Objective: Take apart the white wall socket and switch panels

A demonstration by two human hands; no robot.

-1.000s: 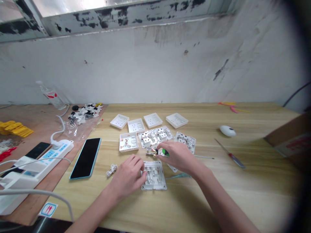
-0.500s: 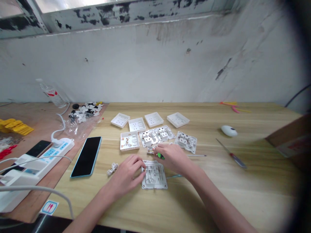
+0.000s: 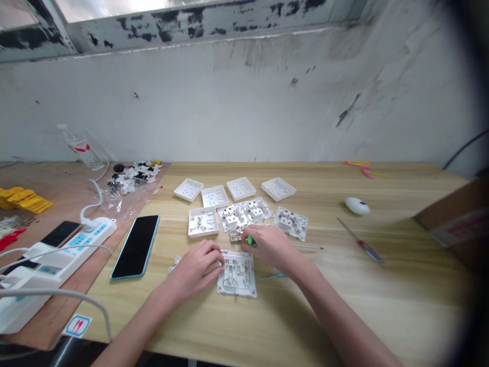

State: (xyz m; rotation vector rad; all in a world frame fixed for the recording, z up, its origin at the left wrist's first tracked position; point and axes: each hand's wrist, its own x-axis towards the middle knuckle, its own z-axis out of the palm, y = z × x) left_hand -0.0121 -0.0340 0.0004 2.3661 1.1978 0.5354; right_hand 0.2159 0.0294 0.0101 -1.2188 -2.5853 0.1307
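Note:
A white socket back plate [image 3: 237, 273] lies inside-up on the wooden table [image 3: 344, 285] in front of me. My left hand [image 3: 194, 267] rests on its left edge and holds it down with the fingertips. My right hand [image 3: 269, 247] is closed around a green-handled screwdriver [image 3: 251, 241]; its thin metal shaft [image 3: 311, 247] sticks out to the right, while the handle end points at a small socket part [image 3: 237, 235] just beyond the plate.
Several white socket covers [image 3: 215, 196] and opened socket bodies [image 3: 244, 213] lie behind my hands. A phone [image 3: 136, 246], a power strip [image 3: 72, 244] and a bag of small parts [image 3: 132, 178] are at the left. A red-handled screwdriver [image 3: 361, 242] and a white mouse-like object [image 3: 357, 206] sit at the right.
My right hand with the screwdriver has drawn slightly toward me and left. The back plate has shifted a little left and turned under my left hand.

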